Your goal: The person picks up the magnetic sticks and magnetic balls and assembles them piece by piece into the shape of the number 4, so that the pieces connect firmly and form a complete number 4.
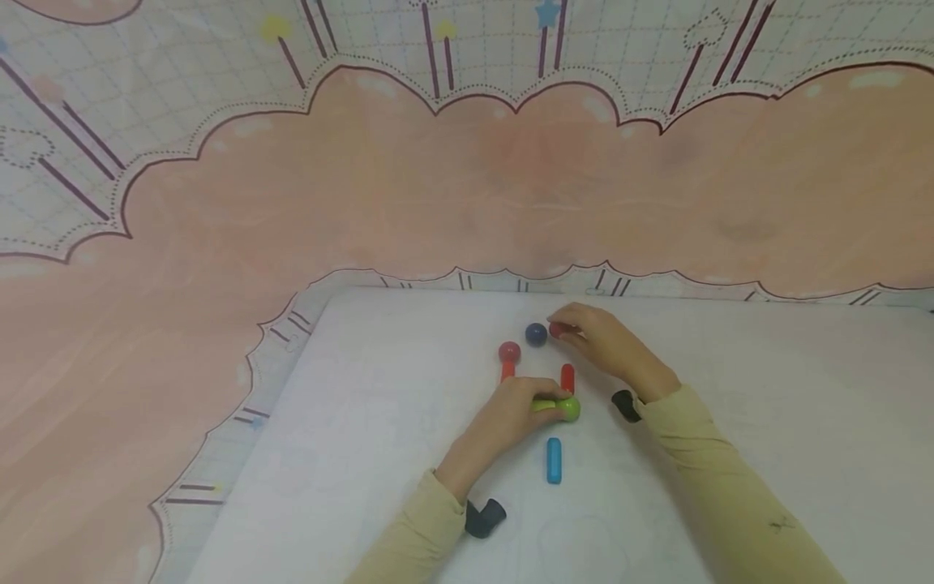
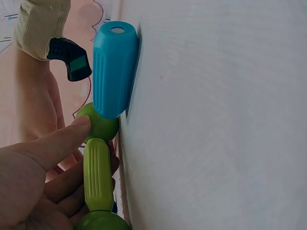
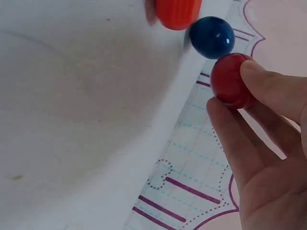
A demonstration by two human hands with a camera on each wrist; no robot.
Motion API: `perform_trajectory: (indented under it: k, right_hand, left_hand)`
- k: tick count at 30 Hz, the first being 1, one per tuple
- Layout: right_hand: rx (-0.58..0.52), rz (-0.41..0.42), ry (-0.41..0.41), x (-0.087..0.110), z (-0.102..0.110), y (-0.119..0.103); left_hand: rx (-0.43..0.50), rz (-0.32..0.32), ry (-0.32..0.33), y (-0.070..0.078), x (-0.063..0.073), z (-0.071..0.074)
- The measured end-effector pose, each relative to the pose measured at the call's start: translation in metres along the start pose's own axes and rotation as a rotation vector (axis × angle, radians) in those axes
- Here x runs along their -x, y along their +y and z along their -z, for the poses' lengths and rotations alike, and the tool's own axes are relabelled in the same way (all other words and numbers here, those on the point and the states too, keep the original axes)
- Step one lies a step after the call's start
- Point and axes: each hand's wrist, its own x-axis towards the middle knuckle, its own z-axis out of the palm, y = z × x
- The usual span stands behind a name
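Between its thumb and fingers my left hand point(image 1: 514, 410) grips a green ball point(image 1: 571, 408) joined to a light green ribbed rod point(image 2: 98, 175). A second green ball point(image 2: 103, 221) sits at the rod's other end in the left wrist view. My right hand point(image 1: 601, 339), farther back, pinches a red ball point(image 3: 232, 80) between thumb and fingertips. Right beside that ball lies a dark blue ball point(image 1: 536, 334). Another red ball point(image 1: 509, 352) meets a red rod point(image 1: 507, 371), partly hidden by my left hand. A separate red rod point(image 1: 567, 378) lies just behind the green ball.
A blue rod point(image 1: 554, 461) lies on the white tabletop point(image 1: 350, 422), nearer to me than the green pieces. Patterned pink-and-white cloth point(image 1: 438, 186) stretches beyond the table's back and left edges. Each wrist carries a black camera mount point(image 1: 486, 517).
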Motion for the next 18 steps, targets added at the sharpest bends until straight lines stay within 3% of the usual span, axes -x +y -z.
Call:
perform_trajectory:
  k: [18]
  right_hand:
    - [-0.009,-0.007,-0.049,0.014,-0.005,0.016]
  left_hand:
    - [0.010,0.011,0.010,0.002,0.000,0.001]
